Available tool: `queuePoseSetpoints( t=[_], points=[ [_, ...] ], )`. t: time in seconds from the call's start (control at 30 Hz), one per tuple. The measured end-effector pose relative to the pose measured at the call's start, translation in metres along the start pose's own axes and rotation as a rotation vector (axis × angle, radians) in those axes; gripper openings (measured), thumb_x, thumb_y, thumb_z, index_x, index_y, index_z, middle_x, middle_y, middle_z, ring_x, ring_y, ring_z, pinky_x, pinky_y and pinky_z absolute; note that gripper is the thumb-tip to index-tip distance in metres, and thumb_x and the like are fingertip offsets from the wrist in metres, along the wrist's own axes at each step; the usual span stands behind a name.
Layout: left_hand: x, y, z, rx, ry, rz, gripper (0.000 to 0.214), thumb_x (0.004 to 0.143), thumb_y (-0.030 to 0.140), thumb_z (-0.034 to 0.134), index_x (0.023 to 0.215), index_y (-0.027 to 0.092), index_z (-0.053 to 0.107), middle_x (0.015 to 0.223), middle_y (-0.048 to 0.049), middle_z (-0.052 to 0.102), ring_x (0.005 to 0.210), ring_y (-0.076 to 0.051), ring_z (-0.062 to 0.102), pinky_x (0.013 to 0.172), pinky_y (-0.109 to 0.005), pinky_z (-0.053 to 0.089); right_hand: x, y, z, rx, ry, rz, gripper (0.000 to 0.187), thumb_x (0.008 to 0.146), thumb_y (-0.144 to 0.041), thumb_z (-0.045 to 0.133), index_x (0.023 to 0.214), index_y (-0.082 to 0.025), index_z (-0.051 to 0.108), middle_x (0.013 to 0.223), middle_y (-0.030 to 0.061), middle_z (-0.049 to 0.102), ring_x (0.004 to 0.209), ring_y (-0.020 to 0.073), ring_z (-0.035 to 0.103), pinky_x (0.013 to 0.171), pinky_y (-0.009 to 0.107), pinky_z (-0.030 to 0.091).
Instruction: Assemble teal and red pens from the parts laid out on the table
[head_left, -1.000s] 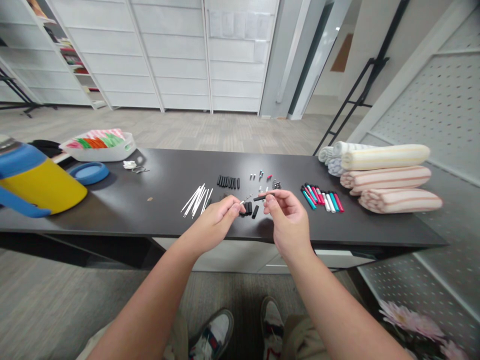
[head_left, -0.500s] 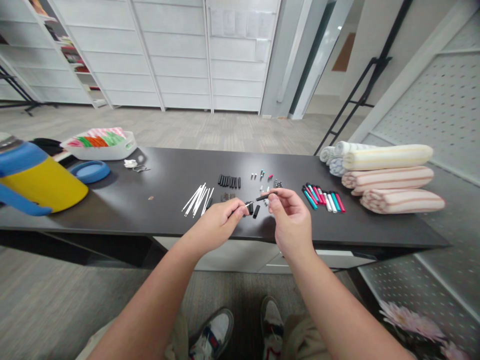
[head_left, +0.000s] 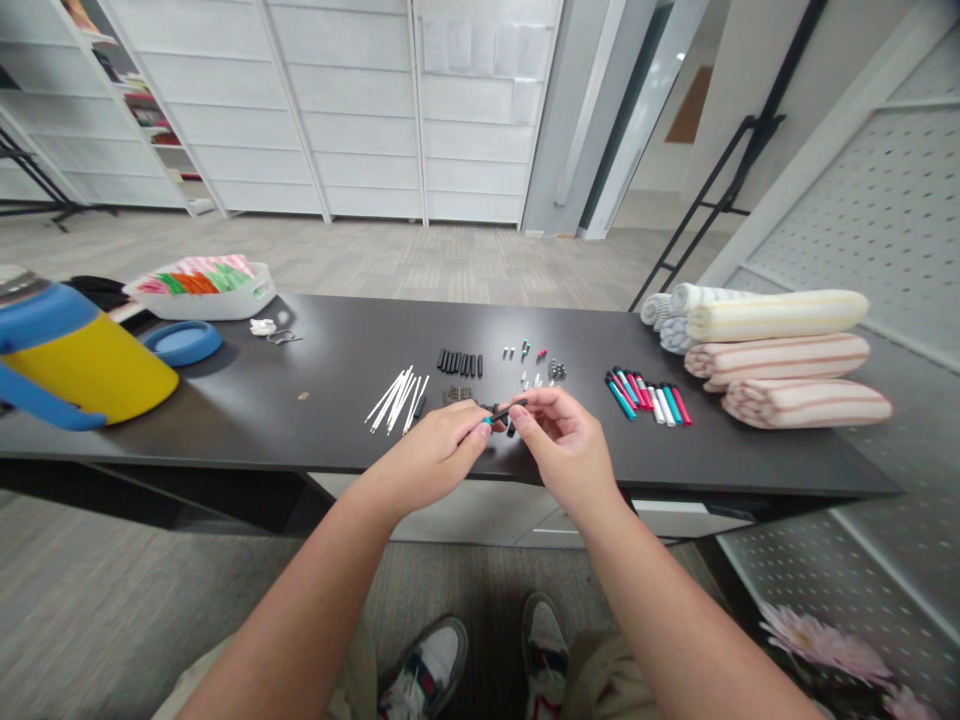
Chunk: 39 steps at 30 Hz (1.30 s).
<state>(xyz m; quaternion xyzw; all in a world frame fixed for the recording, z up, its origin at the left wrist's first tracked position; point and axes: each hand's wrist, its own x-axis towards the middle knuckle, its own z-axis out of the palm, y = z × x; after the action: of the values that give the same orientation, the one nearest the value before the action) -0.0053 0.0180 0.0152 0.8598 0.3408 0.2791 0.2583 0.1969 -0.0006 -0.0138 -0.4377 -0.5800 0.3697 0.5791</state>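
Over the front of the dark table, my left hand point(head_left: 450, 440) pinches one end of a slim black pen point(head_left: 504, 413) with a bit of teal showing by the fingertips. My right hand point(head_left: 564, 430) grips the other black end between thumb and fingers. The pen lies nearly level between both hands. White pen refills point(head_left: 396, 400) are spread left of my left hand. Beyond the hands, short black tubes point(head_left: 459, 362) stand in a row, with small springs point(head_left: 457, 394) nearer. Small metal and white parts point(head_left: 555, 371) lie past my right hand. Some black pieces under the hands are partly hidden.
Coloured pen barrels point(head_left: 646, 396) lie to the right, before rolled towels point(head_left: 784, 360). At left stand a yellow-and-blue jug point(head_left: 90, 360), a blue lid point(head_left: 182, 343) and a white basket point(head_left: 240, 298) of colourful items. The table's front edge point(head_left: 247, 464) runs below my hands.
My right hand has moved left and slightly down, bringing its black piece against the part in my left hand. The gap between them, where a pale tip showed, is closed.
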Motion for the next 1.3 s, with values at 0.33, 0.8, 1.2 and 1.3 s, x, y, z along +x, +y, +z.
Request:
queuePoseSetpoints(
  t=[0.33,0.8,1.2,1.3],
  points=[
    [-0.002,-0.008,0.003,-0.059,-0.007,-0.015,0.032,0.11,0.035,0.043,0.09,0.02,0.063,0.084,-0.0013,0.065,0.077,-0.016,0.06,0.075,-0.029,0.044,0.001,0.003,-0.001,-0.024,-0.004,0.011,0.028,0.093,-0.048,0.077,0.102,-0.022,0.072,0.093,0.0065,0.079,0.079,0.0196,0.069,0.075,0.033,0.054],
    [-0.003,-0.007,0.006,-0.008,0.153,0.02,0.029,0.109,0.03,0.048,0.123,0.019,0.072,0.102,-0.0077,0.074,0.097,-0.021,0.067,0.09,-0.034,0.051,0.0,0.002,-0.002,-0.093,-0.008,-0.015,0.024,0.097,-0.047,0.071,0.1,-0.023,0.069,0.088,0.0038,0.074,0.079,0.0193,0.067,0.073,0.032,0.052],
    [-0.004,-0.016,0.014,0.117,0.288,0.161,0.023,0.105,0.025,0.059,0.121,0.021,0.075,0.112,-0.0092,0.078,0.104,-0.023,0.067,0.096,-0.041,0.052,0.007,-0.015,-0.038,-0.749,-0.298,-0.408,0.015,0.105,-0.034,0.058,0.106,-0.025,0.069,0.092,0.0056,0.074,0.081,0.0219,0.067,0.076,0.034,0.05],
    [-0.004,-0.017,0.016,0.157,0.272,0.204,0.024,0.106,0.025,0.057,0.124,0.02,0.074,0.111,-0.0096,0.077,0.102,-0.022,0.067,0.096,-0.041,0.052,0.009,-0.015,-0.045,-0.836,-0.363,-0.425,0.018,0.106,-0.035,0.057,0.102,-0.025,0.071,0.093,0.0072,0.076,0.086,0.0249,0.068,0.079,0.036,0.049]
  ],
)
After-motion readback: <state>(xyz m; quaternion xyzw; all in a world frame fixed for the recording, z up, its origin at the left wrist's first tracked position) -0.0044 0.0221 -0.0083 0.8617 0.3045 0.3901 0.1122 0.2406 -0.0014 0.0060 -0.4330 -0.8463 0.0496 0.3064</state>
